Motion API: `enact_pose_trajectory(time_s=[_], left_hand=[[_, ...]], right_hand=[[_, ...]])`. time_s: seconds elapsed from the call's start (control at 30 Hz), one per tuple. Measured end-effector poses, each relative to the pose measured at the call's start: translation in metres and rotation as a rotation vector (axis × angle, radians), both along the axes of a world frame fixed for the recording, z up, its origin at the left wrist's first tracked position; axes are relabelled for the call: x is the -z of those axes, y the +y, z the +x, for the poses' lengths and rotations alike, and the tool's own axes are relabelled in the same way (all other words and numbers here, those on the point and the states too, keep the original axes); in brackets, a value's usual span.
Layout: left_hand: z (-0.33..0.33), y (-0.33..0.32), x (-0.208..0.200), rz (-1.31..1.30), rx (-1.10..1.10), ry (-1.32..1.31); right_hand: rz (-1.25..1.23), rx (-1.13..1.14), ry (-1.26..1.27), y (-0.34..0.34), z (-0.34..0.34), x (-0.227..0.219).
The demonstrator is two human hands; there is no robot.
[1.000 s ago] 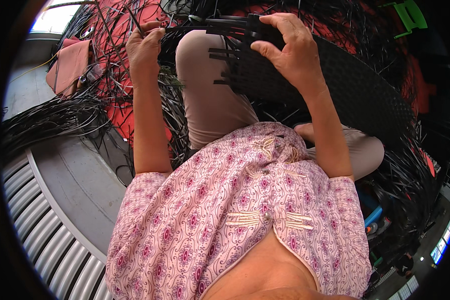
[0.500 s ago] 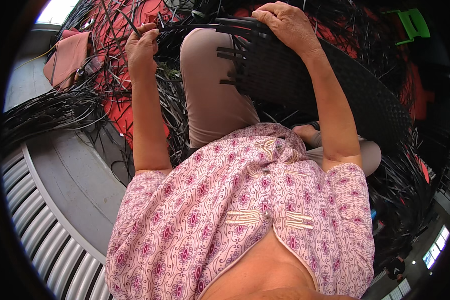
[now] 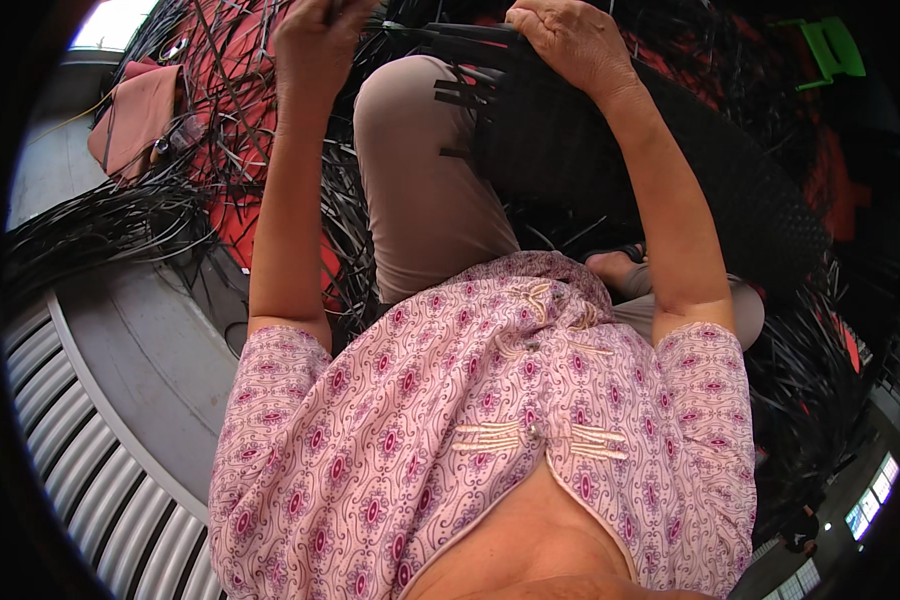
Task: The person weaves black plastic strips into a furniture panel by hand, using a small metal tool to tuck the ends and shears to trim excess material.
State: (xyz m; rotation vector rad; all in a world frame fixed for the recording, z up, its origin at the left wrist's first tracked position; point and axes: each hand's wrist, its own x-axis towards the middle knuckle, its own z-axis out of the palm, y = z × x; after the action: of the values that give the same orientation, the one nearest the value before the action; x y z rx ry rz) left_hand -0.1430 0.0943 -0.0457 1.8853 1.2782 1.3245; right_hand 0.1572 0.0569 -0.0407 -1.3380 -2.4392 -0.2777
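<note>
A black panel woven from flat strips [image 3: 570, 150] lies across my lap and slopes away to the right. Loose strip ends [image 3: 460, 93] stick out from its left edge. My right hand [image 3: 577, 48] is closed on the panel's far edge, fingers curled over it. Up at the top edge of the picture, my left hand [image 3: 318, 45] is closed, its fingertips partly cut off. A black strip [image 3: 410, 35] runs between this hand and the panel's far left corner. My raised knee [image 3: 415, 150] stands below the strip.
Loose black strips [image 3: 120, 220] heap on the left and cover much of the red floor covering [image 3: 235, 225]. A pinkish-brown cloth [image 3: 135, 120] lies at the far left. Beside me is a ribbed grey metal piece [image 3: 100, 450]. A green plastic item [image 3: 830, 50] stands far right.
My left hand has moved forward and a little right, closer to the panel's corner, with its fingers now at the picture's edge. My right hand stays on the panel's edge, almost unmoved.
</note>
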Motion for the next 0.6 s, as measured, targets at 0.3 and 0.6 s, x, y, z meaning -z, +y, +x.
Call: enact_pose_trajectory(time_s=[0.3,0.6], left_hand=[[0.066,0.048,0.000,-0.278,0.681,0.215],[0.069,0.068,-0.003,-0.570,0.777,0.315]], right_hand=[[-0.098,0.135,-0.020,0.034,0.003,0.011],[0.041,0.090,-0.148,0.036,0.008,-0.001]])
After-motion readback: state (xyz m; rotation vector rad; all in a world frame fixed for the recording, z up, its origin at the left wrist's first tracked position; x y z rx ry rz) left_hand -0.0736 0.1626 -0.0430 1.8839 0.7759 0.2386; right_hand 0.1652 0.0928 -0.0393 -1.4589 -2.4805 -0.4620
